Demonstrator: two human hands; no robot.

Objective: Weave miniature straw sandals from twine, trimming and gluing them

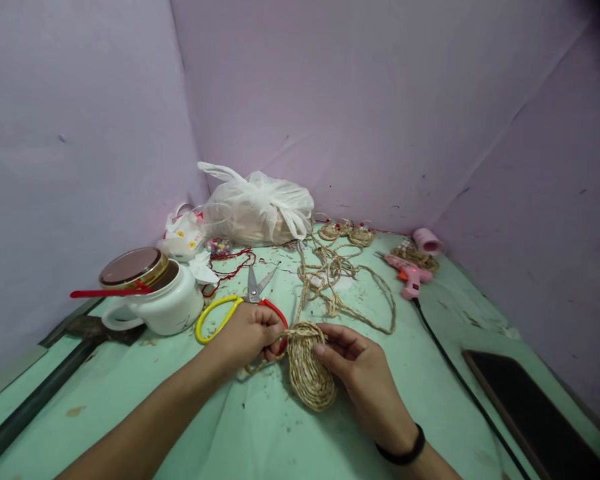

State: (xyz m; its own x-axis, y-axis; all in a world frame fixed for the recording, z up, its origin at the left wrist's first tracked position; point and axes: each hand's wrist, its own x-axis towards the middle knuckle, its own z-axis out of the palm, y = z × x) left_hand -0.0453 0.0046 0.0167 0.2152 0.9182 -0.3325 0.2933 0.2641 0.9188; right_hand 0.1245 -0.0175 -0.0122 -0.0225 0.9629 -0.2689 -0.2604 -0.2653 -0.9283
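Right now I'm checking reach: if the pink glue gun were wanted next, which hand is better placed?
The right hand, probably: the pink glue gun lies ahead and rightward of it, while the left hand is across the woven piece. The right seems to hold that piece, though.

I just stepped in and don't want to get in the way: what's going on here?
A person is handling a flat, oval woven piece made of coiled, braided fibre. The right hand holds its right side, while the left hand pinches a strand at its upper left edge. Beyond it, more braided cord lies in loose loops. The scissors lie with blades apart by the left hand, and a pink glue gun rests off to the right.
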